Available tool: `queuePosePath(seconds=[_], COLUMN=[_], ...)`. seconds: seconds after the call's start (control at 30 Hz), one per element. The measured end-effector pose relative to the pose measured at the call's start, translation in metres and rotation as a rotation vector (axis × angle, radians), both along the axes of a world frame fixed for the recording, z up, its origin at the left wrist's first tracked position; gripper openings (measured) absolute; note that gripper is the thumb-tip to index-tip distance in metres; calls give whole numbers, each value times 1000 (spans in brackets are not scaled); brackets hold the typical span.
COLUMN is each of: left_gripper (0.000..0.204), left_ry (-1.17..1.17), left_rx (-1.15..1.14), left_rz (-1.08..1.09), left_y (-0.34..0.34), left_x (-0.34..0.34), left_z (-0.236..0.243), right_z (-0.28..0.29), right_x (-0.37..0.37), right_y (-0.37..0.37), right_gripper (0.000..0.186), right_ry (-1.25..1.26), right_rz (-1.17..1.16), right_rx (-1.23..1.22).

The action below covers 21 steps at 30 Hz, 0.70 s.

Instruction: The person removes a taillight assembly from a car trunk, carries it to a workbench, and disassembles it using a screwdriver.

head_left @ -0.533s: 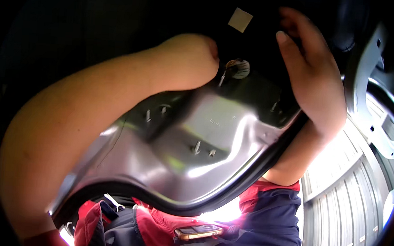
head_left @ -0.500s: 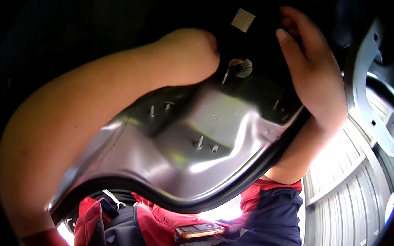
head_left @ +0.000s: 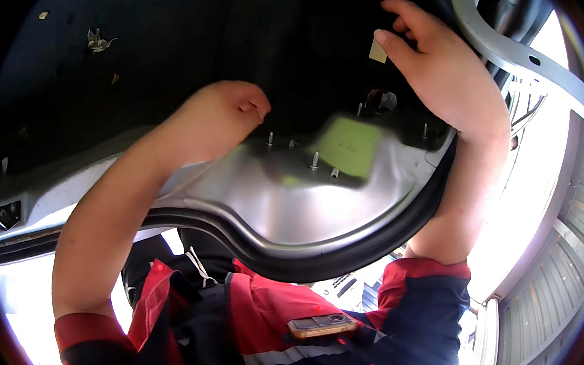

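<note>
My left hand [head_left: 229, 118] is raised near the centre with its fingers curled closed at the upper edge of a silver metal panel [head_left: 290, 209]; what they hold, if anything, is hidden. The panel has several upright studs [head_left: 315, 158], a greenish raised patch [head_left: 348, 144], a small round part with a label [head_left: 387, 101] and a curved black rubber seal [head_left: 300, 270]. My right hand [head_left: 436, 74] is open at the upper right, thumb and fingers apart, reaching over the dark cavity [head_left: 300, 42] beside a pale square patch [head_left: 378, 54].
A pale curved metal bracket [head_left: 514, 55] arches at the upper right. Small debris [head_left: 98, 42] lies on the dark surface at left. Below the panel are my red and navy clothes and a phone [head_left: 322, 326] on them. A ribbed metal structure [head_left: 538, 311] stands at right, bright light behind.
The view has shifted, showing more of the dark cavity and left edge. My left hand appears lower and farther left, its curled fingers now visible. My right hand sits slightly higher, over the square patch.
</note>
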<state>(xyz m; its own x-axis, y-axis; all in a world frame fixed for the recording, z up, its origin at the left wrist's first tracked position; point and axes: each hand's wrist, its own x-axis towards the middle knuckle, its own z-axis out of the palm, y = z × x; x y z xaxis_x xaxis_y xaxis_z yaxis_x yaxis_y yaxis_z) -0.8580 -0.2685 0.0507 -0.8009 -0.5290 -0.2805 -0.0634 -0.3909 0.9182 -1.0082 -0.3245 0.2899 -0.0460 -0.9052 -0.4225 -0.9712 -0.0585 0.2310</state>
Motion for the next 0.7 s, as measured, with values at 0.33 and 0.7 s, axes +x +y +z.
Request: queuePosePath(seconds=[0.33, 0.7], left_gripper=[68, 38], left_ry=[42, 14], left_rx=[486, -889], left_rz=[-559, -358], left_y=[-30, 2], left_x=[-43, -100], left_z=[-12, -58], right_z=[-8, 4], right_x=[-28, -54], right_y=[-7, -19], right_gripper=[41, 47], right_ry=[24, 5], right_rz=[8, 201], right_rx=[65, 226])
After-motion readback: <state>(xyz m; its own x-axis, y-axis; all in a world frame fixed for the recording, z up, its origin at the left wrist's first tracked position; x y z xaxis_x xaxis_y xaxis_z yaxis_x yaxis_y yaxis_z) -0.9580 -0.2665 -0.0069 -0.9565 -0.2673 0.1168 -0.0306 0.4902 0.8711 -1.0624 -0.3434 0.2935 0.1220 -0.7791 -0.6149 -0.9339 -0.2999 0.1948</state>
